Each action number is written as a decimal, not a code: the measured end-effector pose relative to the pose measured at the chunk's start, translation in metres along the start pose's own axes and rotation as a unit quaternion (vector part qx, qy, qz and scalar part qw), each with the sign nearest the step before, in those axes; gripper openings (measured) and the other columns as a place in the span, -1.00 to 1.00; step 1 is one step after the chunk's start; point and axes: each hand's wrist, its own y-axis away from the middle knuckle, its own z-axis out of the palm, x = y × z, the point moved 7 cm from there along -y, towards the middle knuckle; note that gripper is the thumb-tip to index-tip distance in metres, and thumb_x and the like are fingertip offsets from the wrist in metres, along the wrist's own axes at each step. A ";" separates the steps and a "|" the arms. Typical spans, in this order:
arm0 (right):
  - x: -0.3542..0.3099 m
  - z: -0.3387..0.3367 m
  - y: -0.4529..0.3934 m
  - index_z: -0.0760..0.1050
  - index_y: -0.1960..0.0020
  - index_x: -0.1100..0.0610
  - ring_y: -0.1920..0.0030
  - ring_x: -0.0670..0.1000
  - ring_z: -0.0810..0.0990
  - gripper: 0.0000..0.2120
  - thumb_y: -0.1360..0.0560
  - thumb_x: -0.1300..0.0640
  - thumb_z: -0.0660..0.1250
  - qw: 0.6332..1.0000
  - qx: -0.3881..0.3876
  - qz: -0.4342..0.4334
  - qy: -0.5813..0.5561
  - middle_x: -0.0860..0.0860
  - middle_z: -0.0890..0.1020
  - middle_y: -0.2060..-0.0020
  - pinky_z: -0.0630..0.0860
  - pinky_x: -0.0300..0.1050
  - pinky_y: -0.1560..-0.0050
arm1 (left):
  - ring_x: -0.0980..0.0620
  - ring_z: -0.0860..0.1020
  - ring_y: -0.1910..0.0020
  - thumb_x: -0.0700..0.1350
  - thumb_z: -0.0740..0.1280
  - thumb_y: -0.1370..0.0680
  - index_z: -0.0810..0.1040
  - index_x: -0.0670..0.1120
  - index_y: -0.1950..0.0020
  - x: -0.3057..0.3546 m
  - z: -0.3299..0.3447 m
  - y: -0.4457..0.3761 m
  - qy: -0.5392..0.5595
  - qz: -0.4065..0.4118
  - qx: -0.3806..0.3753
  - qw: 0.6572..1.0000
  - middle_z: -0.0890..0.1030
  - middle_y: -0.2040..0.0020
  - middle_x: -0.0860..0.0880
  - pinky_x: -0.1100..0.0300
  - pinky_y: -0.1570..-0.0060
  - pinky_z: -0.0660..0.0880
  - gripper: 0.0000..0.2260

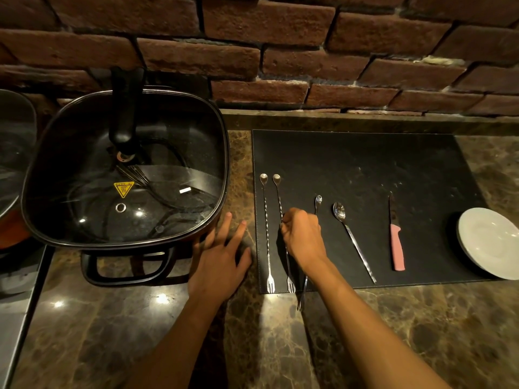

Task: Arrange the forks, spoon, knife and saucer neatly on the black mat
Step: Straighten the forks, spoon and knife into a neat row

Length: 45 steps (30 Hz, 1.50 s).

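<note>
The black mat (365,158) lies on the marble counter. Two long twisted forks, the first fork (266,234) and the second fork (279,200), rest side by side at its left edge with their tines toward me. My right hand (303,238) is closed over a third fork (318,200), which is tilted so its tines reach past the mat's front edge. The fingertips touch the second fork. A spoon (354,244), a pink-handled knife (396,249) and a white saucer (488,242) lie further right. My left hand (222,258) rests flat and open on the counter beside the mat.
A square black electric pan with a glass lid (123,175) stands left of the mat, close to my left hand. A brick wall (280,51) rises behind the counter. The saucer overhangs the mat's right edge. A metal surface (16,318) lies at the far left.
</note>
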 end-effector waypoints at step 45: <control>0.062 -0.012 0.019 0.54 0.00 0.19 -0.04 0.32 0.58 -0.88 -0.50 0.19 0.28 0.994 0.022 0.102 -0.014 0.23 0.61 0.00 0.53 0.02 0.05 | -0.17 0.24 -0.55 0.27 -0.02 -0.59 0.16 0.25 -0.60 0.004 -0.008 0.001 0.003 -0.001 0.002 1.000 0.07 -0.67 0.06 -0.26 -0.46 0.17 -0.44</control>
